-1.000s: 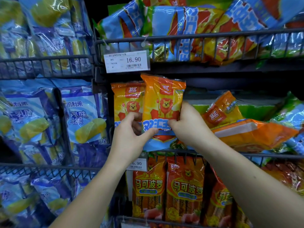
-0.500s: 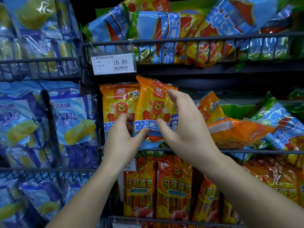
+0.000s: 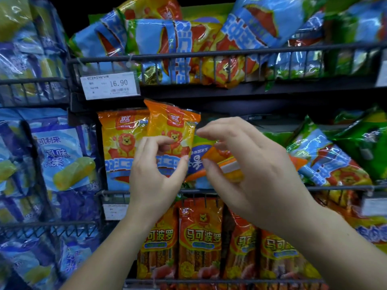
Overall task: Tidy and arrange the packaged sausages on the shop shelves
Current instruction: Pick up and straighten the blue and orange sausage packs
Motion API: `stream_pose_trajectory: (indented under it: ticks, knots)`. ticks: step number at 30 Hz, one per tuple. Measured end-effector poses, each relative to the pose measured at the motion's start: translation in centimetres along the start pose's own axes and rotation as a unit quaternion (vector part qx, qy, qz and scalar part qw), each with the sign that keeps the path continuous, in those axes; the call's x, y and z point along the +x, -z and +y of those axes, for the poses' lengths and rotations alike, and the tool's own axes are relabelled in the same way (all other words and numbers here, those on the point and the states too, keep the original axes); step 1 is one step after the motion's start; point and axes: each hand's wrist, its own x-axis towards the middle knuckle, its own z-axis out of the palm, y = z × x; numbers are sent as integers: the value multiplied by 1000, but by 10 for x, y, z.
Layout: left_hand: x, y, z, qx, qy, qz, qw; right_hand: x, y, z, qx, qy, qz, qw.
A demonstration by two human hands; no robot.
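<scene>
An orange lion-print sausage pack [image 3: 171, 126] stands upright on the middle shelf, overlapping a matching pack [image 3: 123, 139] to its left. My left hand [image 3: 155, 181] is in front of its lower half, fingers loosely curled, thumb tip at the pack's right edge, not gripping it. My right hand [image 3: 251, 168] hovers just right of it with fingers spread and relaxed. It is in front of another orange pack [image 3: 228, 166] that lies on its side over a blue-and-green pack [image 3: 196, 160]. Whether that hand touches either pack is unclear.
A wire front rail [image 3: 117, 192] edges the middle shelf. Blue-and-red packs [image 3: 188, 49] crowd the upper shelf above a 16.90 price tag [image 3: 110, 85]. Long orange sausage packs [image 3: 200, 237] stand on the shelf below. Blue snack bags [image 3: 60, 153] fill the left bay; blue and green packs [image 3: 326, 160] lie jumbled at right.
Both hands have let go of the upright orange pack, which now stands by itself. My right hand moved right and opened in front of the lying orange pack. The view shifted slightly.
</scene>
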Motion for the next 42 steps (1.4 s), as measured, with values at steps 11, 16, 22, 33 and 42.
stream_pose_trajectory:
  ticks: [11, 16, 22, 33, 42]
  knots:
    - [-10, -40, 20, -49, 18, -256, 965, -22, 28, 41, -31, -76, 8, 997]
    - [-11, -53, 18, -23, 41, -263, 964, -36, 38, 60, -32, -127, -27, 991]
    - [-11, -55, 19, -34, 72, -260, 962, -46, 47, 83, 61, -223, -9, 973]
    - [-8, -41, 18, -182, 198, -182, 946, -46, 38, 117, 252, -432, 1, 866]
    - [-5, -45, 14, -252, 243, -128, 928, -47, 25, 115, 41, -280, -192, 940]
